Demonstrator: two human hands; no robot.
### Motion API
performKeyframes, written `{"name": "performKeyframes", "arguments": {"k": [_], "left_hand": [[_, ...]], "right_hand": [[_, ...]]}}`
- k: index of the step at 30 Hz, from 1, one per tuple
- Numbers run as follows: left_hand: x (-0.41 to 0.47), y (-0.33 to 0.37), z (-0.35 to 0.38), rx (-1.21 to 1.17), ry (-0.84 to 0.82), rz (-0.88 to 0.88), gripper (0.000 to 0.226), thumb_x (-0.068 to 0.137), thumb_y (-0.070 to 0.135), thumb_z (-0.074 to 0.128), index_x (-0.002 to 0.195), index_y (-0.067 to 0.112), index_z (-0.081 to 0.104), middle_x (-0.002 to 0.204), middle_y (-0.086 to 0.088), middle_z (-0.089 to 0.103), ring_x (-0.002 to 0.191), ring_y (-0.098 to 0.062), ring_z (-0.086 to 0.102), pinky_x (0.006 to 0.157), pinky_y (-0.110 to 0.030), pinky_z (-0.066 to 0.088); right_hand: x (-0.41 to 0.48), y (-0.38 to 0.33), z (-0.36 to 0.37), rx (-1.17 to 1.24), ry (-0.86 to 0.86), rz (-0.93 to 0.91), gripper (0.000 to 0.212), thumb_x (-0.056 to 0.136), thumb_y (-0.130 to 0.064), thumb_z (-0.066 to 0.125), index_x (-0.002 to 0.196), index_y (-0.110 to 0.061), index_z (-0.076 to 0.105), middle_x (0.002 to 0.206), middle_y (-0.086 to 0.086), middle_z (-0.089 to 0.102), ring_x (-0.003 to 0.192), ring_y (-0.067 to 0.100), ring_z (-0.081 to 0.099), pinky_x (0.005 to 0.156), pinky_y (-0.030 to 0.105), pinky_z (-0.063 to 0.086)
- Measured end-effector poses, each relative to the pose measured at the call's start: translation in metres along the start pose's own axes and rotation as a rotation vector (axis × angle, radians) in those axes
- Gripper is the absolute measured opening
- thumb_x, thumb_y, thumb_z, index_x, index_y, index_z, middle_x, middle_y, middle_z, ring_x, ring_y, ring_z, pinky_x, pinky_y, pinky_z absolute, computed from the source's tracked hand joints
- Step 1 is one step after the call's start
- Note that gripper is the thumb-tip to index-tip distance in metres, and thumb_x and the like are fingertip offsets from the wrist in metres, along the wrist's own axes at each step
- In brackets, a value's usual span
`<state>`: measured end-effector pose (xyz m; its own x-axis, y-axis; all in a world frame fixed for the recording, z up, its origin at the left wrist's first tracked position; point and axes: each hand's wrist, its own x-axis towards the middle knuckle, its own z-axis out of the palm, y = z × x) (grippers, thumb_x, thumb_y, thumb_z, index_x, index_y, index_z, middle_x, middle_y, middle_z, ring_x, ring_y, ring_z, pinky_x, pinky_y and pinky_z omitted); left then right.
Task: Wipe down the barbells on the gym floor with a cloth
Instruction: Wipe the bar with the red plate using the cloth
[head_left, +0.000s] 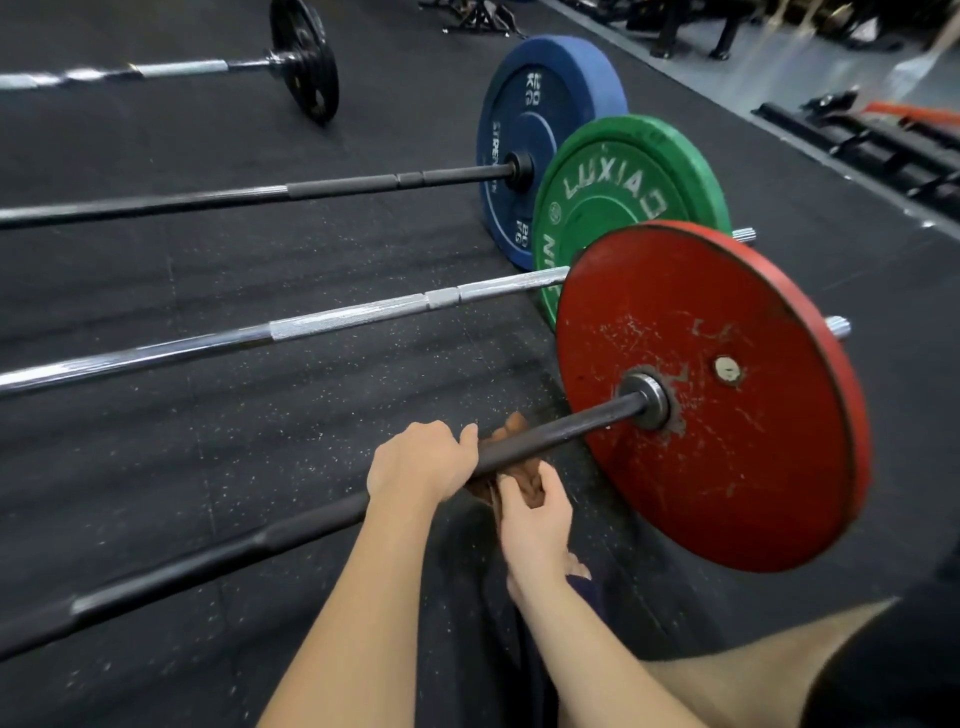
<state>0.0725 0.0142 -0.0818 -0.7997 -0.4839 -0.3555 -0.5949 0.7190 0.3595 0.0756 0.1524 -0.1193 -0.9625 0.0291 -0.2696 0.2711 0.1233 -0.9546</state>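
Now, down from the head camera. Gripping the nearest barbell (291, 530) with the left hand (415, 462), just toward six o'clock of centre, fingers curled over the top of the dark shaft. Holding a brown cloth (514, 423) with the right hand (535, 519), at four o'clock of the left, fingers bunched round the fabric beneath the shaft. Draped round the shaft there, touching it, peeking out above and below, right beside the left thumb. Out at three o'clock, capped by a scuffed red plate (717, 395), standing upright on the speckled black floor (156, 467). Up toward twelve, three more bars lying roughly parallel: a silver barbell (337, 318) with a green plate (623, 192), a black barbell (337, 187) with a blue plate (524, 119), then at eleven o'clock a chrome barbell (182, 67) with a small black plate (311, 83). Down at five o'clock, a bare knee (753, 665). Blurred gear at one o'clock, too indistinct to name.
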Motion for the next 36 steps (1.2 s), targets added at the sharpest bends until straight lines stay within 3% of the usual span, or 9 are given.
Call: {"name": "performKeyframes", "arguments": {"k": [2,6,11,17,20,23,26,32,36], "left_hand": [[-0.001,0.0,0.0,0.002,-0.005,-0.005,0.062,0.104,0.059,0.023,0.108,0.017,0.067,0.1,-0.004,0.063,0.089,-0.029,0.056,0.085,-0.04,0.049],[-0.003,0.0,-0.001,-0.001,-0.013,-0.012,0.061,0.105,0.059,0.023,0.104,0.016,0.066,0.09,-0.001,0.058,0.086,-0.028,0.056,0.08,-0.038,0.045],[-0.004,0.002,-0.002,-0.01,-0.02,-0.035,0.058,0.105,0.059,0.023,0.1,0.018,0.064,0.089,0.0,0.056,0.087,-0.028,0.055,0.08,-0.038,0.043],[-0.006,0.003,0.0,0.019,-0.033,-0.068,0.063,0.105,0.059,0.018,0.108,0.018,0.066,0.098,-0.002,0.061,0.088,-0.029,0.053,0.08,-0.038,0.043],[-0.005,0.002,0.002,0.017,-0.024,-0.088,0.064,0.103,0.061,0.019,0.104,0.019,0.067,0.096,-0.002,0.059,0.09,-0.032,0.055,0.082,-0.04,0.047],[0.0,0.0,0.003,0.015,-0.021,-0.078,0.063,0.101,0.063,0.021,0.098,0.019,0.067,0.095,-0.003,0.06,0.091,-0.033,0.059,0.083,-0.04,0.049],[0.002,0.0,0.004,0.009,-0.03,-0.072,0.062,0.099,0.063,0.022,0.096,0.02,0.066,0.094,-0.003,0.061,0.092,-0.032,0.061,0.085,-0.041,0.05],[0.002,0.001,0.002,0.01,-0.056,-0.066,0.055,0.1,0.056,0.022,0.098,0.018,0.062,0.096,-0.004,0.06,0.093,-0.032,0.059,0.084,-0.04,0.047],[0.003,0.0,0.003,0.012,-0.067,-0.056,0.05,0.099,0.05,0.023,0.096,0.017,0.061,0.092,-0.002,0.058,0.092,-0.032,0.059,0.082,-0.039,0.046]], "right_hand": [[0.01,-0.013,-0.01,0.141,0.075,0.022,0.029,0.096,0.0,0.062,0.117,-0.018,0.069,0.107,-0.006,0.075,0.097,0.0,0.069,0.077,0.009,0.053],[0.024,-0.019,-0.019,0.152,0.079,-0.014,0.027,0.099,0.001,0.059,0.118,-0.016,0.068,0.107,-0.006,0.075,0.088,-0.008,0.069,0.068,0.008,0.053],[0.013,0.002,-0.01,0.043,-0.017,0.01,0.029,0.097,-0.009,0.065,0.122,-0.023,0.068,0.113,-0.008,0.074,0.104,0.001,0.068,0.105,0.035,0.052],[0.045,-0.021,-0.033,0.201,0.129,0.036,0.02,0.1,-0.01,0.062,0.117,-0.018,0.069,0.106,-0.003,0.074,0.083,-0.004,0.071,0.06,0.005,0.05],[0.053,-0.012,-0.034,0.102,0.12,0.015,0.026,0.098,-0.011,0.065,0.122,-0.021,0.067,0.114,-0.005,0.073,0.101,0.007,0.07,0.075,0.012,0.055],[0.045,0.005,-0.024,0.009,0.035,0.028,0.032,0.093,-0.019,0.069,0.124,-0.026,0.065,0.117,-0.008,0.072,0.109,0.009,0.067,0.102,0.039,0.053],[0.04,0.009,-0.019,-0.028,-0.024,0.008,0.029,0.091,-0.021,0.07,0.118,-0.029,0.067,0.114,-0.01,0.072,0.107,0.005,0.067,0.102,0.037,0.052],[0.08,-0.017,-0.048,0.048,0.178,-0.005,0.017,0.095,-0.016,0.067,0.107,-0.027,0.07,0.105,-0.008,0.073,0.102,0.011,0.068,0.088,0.031,0.051],[0.067,-0.007,-0.039,0.056,0.142,0.002,0.018,0.097,-0.021,0.066,0.114,-0.028,0.069,0.108,-0.009,0.073,0.103,0.007,0.067,0.095,0.034,0.053]]}}
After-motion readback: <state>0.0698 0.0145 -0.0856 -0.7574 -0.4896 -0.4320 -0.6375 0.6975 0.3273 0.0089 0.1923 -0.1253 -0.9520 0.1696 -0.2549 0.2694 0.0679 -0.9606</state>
